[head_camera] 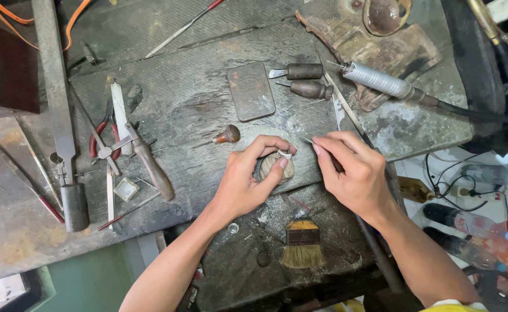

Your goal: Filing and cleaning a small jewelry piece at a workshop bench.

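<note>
Pinching a silver ring point(284, 154) against a wooden peg point(276, 167), the left hand point(248, 179) steadied it while the right hand point(352, 173) gripped a thin tool point(307, 140) at the workbench's front edge point(150, 222).

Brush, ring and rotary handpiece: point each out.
Brush point(302, 245), head view, on its bristles.
Ring point(284, 154), head view, on its band at the left hand's fingertips.
Rotary handpiece point(378, 80), head view, on its silver barrel.

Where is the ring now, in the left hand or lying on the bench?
In hand: the ring sits atop a rounded holder gripped by the left hand, off the bench.
</note>
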